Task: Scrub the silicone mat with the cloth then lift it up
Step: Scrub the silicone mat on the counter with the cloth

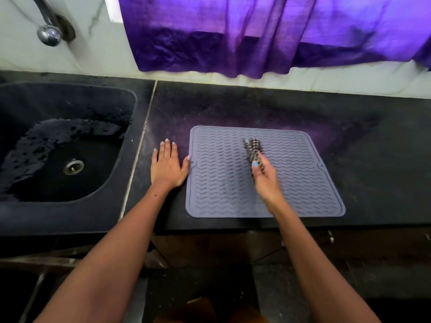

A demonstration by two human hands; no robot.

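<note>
Mat (291,183) of grey silicone lies flat on the dark table (373,159), right of the sink (112,180). Right hand (265,180) pinches a striped cloth (253,148) on it, blurred. Left hand (166,166) rests flat, fingers straight, thumb touching the mat's left edge.

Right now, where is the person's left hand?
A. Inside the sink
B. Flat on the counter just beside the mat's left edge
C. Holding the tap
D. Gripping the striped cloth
B. The left hand lies with straight fingers on the dark counter, its thumb by the left edge of the silicone mat, while the right hand holds the cloth.
</note>
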